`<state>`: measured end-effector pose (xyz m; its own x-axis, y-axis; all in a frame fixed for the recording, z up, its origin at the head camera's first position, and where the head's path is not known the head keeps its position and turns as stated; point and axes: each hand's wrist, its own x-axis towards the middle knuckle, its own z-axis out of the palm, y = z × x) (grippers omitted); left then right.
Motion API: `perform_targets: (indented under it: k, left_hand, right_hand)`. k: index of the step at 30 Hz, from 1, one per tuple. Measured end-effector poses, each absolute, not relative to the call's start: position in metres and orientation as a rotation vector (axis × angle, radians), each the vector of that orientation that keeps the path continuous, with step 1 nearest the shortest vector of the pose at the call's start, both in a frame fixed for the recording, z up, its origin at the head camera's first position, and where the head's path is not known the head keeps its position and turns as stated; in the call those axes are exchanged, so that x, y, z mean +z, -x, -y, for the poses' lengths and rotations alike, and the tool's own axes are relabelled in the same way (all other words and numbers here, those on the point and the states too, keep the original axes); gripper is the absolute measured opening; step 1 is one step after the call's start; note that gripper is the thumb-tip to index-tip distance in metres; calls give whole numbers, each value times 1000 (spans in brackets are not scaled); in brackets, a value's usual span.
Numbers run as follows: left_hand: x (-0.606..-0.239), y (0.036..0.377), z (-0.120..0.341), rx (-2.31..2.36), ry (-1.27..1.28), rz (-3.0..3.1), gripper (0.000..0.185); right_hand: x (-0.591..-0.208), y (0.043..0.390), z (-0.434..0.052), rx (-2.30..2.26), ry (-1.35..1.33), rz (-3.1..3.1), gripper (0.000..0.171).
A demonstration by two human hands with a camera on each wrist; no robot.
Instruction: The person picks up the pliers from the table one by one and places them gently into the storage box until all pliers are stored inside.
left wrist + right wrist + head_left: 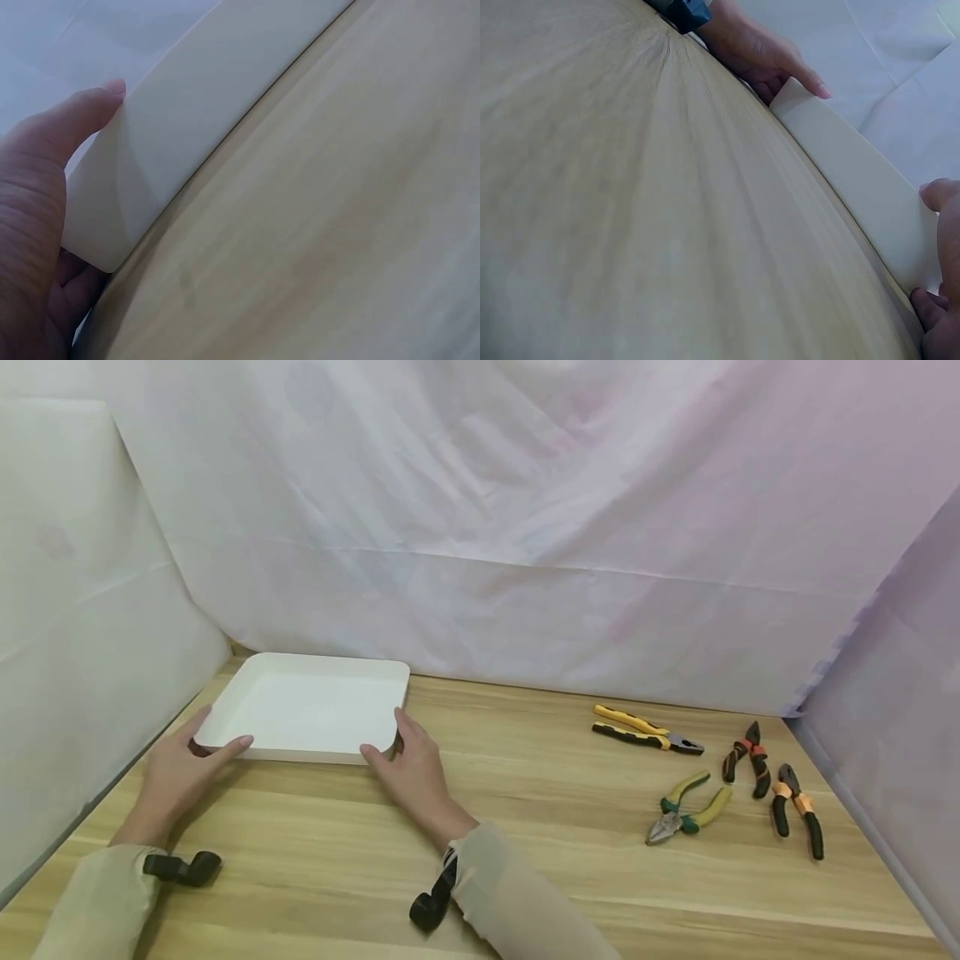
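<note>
A shallow white tray [307, 706] sits on the wooden table at the back left. My left hand [187, 762] grips its near left corner, thumb over the rim and fingers round the side. My right hand [408, 764] holds the near right corner, with the thumb on the front wall. The left wrist view has the thumb [64, 131] on the tray's wall [187, 112] and fingers under the corner. In the right wrist view the tray's front wall [859, 184] runs between my right hand [939, 262] and my left hand [761, 52].
Several pairs of pliers lie at the right: yellow-black [645, 731], green-yellow [686, 807], red-black [748, 758], orange-black [798, 810]. White and pink sheets hang close behind and at both sides. Bare wood [525, 793] stretches between tray and pliers.
</note>
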<state>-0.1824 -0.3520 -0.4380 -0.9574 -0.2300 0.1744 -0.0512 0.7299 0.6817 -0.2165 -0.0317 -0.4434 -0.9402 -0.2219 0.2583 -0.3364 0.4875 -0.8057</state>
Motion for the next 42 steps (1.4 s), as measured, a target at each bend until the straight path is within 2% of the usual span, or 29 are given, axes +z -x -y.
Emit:
perform_targets:
  k: [42]
  left_hand:
    - [-435, 190, 273, -1200, -179, 2647, 102]
  right_hand:
    - [-444, 206, -48, 1513, -426, 2563, 79]
